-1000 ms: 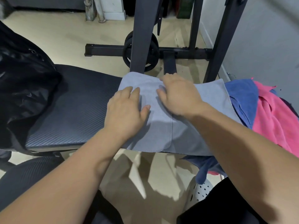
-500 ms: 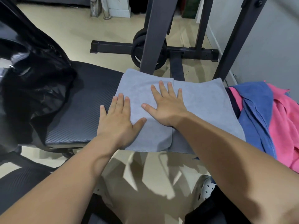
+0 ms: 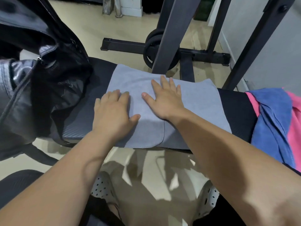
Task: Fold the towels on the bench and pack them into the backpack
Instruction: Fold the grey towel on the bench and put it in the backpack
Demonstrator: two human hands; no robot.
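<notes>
A grey towel (image 3: 200,101) lies folded over on the black padded bench (image 3: 78,126), its near edge hanging over the front. My left hand (image 3: 112,113) rests flat on the towel's left edge, partly on the bench. My right hand (image 3: 164,98) presses flat on the towel's middle with fingers spread. A black backpack (image 3: 32,88) stands unzipped on the bench's left end. A blue towel (image 3: 273,124) and a pink towel (image 3: 294,128) lie heaped at the right end.
Dark rack uprights (image 3: 171,35) and a weight plate (image 3: 153,49) stand behind the bench on the beige floor. A grey wall (image 3: 268,46) is at the right. Perforated white shoes (image 3: 104,188) show below.
My right hand has flattened from a curled pose and spread its fingers on the grey towel. The left hand slid to the towel's left edge. The view shifted, showing more of the backpack.
</notes>
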